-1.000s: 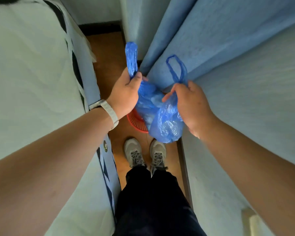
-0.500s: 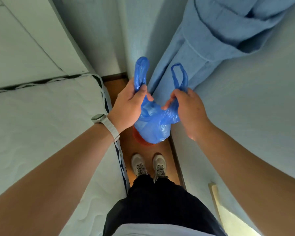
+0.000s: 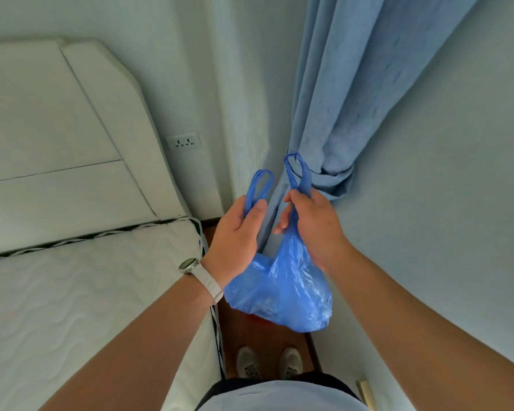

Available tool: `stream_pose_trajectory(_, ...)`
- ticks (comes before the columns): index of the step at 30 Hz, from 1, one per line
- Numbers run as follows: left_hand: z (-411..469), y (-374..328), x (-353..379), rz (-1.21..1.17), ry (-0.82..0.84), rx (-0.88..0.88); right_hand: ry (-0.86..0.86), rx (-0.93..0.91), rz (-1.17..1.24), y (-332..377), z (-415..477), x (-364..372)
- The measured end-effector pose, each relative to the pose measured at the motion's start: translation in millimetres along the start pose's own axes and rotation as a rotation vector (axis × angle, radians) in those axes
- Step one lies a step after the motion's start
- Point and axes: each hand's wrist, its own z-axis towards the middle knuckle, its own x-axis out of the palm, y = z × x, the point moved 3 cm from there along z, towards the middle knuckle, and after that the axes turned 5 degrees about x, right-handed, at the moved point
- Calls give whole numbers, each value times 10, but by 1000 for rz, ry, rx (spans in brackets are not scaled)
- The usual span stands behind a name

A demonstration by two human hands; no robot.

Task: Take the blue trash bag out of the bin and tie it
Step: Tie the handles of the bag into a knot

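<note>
The blue trash bag (image 3: 282,289) hangs in the air in front of me, bulging at the bottom. My left hand (image 3: 235,235) pinches its left handle loop, which sticks up above my thumb. My right hand (image 3: 312,226) grips the right handle loop, also standing up above the fist. The two loops are apart and untied. Only a sliver of the red bin (image 3: 260,321) shows on the floor under the bag; the bag hides the rest.
A white mattress (image 3: 86,292) and padded headboard (image 3: 57,129) fill the left side. A tied-back blue curtain (image 3: 339,114) hangs ahead against the pale wall. A wall socket (image 3: 184,141) is beside the headboard. My shoes (image 3: 269,363) stand on a narrow strip of wooden floor.
Both hands have lifted the bag higher, well clear of the red bin. My view has tilted up, showing the headboard and the curtain tie. The grip on both handles is the same.
</note>
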Motion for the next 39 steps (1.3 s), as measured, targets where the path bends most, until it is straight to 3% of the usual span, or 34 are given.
stream_pose_trajectory(3,-46,-308,-22,-70,-22,27,49,-83,-73,218,-65,43)
stream_pose_trajectory(11,-60,-805,-192,135,-132,175,151,-341,-313,555,-142,169)
stream_pose_trajectory(16,-70,-1002,-175,256,-143,291,226,-371,-537,651,-206,198)
stream_pose_trajectory(20,-69,-1132,-105,406,-211,352,309,-343,-527,708,-240,241)
stream_pose_trajectory(25,-44,-1204,-58,324,-307,336,378,-339,-452,753,-294,237)
stream_pose_trajectory(34,-10,-1173,-118,413,-240,367,642,-268,-363,759,-308,193)
stream_pose_trajectory(39,40,-1089,-206,525,-103,393,579,-205,-345,620,-291,234)
